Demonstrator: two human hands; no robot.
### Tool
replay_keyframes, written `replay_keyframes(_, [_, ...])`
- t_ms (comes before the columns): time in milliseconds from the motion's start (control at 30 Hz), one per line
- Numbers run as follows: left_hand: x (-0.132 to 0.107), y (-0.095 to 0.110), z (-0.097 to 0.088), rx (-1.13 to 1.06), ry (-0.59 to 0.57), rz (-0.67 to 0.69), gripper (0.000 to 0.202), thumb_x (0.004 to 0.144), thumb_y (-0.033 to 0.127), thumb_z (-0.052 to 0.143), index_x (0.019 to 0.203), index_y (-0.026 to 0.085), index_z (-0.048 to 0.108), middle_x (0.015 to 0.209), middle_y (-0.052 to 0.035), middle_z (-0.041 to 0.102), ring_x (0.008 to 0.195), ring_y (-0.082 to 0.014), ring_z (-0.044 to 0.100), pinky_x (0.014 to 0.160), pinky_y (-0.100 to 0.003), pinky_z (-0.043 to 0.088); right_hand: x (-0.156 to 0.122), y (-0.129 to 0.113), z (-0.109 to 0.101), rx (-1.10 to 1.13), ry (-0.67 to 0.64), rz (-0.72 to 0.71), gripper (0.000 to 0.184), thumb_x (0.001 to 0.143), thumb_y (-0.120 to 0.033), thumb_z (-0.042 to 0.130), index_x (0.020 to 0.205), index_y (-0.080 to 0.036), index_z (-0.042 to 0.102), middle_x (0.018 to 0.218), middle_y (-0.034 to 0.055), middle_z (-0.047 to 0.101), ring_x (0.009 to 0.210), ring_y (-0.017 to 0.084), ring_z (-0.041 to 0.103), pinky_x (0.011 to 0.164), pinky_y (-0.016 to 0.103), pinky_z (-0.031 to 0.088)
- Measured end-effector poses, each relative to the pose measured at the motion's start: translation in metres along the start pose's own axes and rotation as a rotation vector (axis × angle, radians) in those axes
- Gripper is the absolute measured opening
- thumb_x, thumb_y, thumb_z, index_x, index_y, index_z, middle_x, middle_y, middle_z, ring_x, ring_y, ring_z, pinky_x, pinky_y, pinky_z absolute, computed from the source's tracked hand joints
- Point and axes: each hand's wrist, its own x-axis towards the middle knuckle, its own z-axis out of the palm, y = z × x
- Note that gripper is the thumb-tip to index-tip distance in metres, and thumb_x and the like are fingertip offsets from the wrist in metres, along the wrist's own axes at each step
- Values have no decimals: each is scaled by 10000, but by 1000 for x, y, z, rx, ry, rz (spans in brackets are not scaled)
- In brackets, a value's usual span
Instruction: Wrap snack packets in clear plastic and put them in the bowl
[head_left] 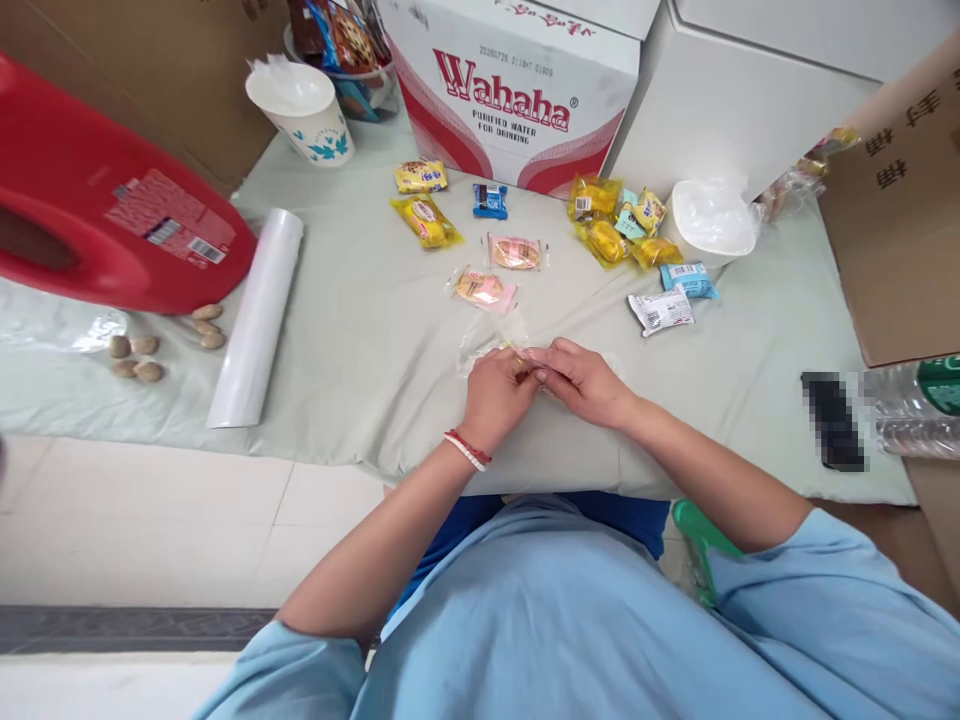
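Note:
My left hand point(496, 393) and my right hand point(581, 380) meet near the front edge of the cloth-covered table point(360, 340). Both are closed, pinching a clear plastic bag point(487, 345) with a small snack inside; the fingers hide most of it. Just beyond the hands lie two pink-wrapped cakes point(485, 289), the farther one point(514, 252) toward the box. A red and white bracelet circles my left wrist.
Several wrapped snacks are scattered: yellow packets point(426, 220), a blue one point(490, 200), a pile point(615, 225) beside a white bowl point(711, 222). A film roll point(257, 315), nuts point(139, 355), a red container point(90, 215), a paper cup point(304, 115), a Wahaha box point(517, 90), a phone point(832, 420).

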Motion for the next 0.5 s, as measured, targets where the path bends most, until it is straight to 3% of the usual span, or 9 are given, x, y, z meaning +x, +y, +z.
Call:
replay_keyframes(133, [2, -23, -14, -368, -43, -139, 185, 875, 267, 608, 846, 202, 779, 801, -16, 740, 792, -202, 676, 785, -336, 536, -15, 5, 21, -29, 20, 39, 395, 1087, -307, 445, 1418, -282, 658, 985, 53, 570, 851, 192, 567, 791, 305, 493])
replay_keyframes(200, [6, -38, -23, -320, 18, -171, 202, 821, 256, 631, 940, 202, 785, 861, -23, 745, 836, -213, 677, 831, -353, 550, -15, 4, 22, -60, -43, 67, 389, 1080, -294, 445, 1392, -309, 677, 985, 44, 563, 858, 193, 553, 780, 300, 476])
replay_keyframes(333, [16, -71, -32, -47, 296, -185, 337, 700, 152, 645, 1023, 198, 729, 1071, -87, 700, 1055, -267, 636, 1006, -434, 517, -10, -2, 20, -111, -139, 147, 365, 1045, -271, 486, 1311, -343, 725, 981, 30, 548, 839, 195, 512, 750, 292, 434])
replay_keyframes(433, [22, -89, -29, -138, 485, -300, 190, 846, 194, 557, 1023, 213, 623, 1102, -84, 673, 1018, -221, 634, 938, -378, 534, -5, -4, 21, -111, -144, 180, 369, 1019, -235, 501, 1279, -335, 743, 984, 30, 542, 851, 197, 513, 765, 292, 430])
replay_keyframes(500, [23, -93, -28, -192, 465, -263, 206, 987, 262, 415, 1100, 229, 584, 1089, -76, 683, 978, -201, 650, 863, -342, 534, -2, -4, 20, -99, -145, 191, 361, 1009, -233, 513, 1263, -324, 753, 980, 29, 542, 856, 197, 517, 776, 293, 438])
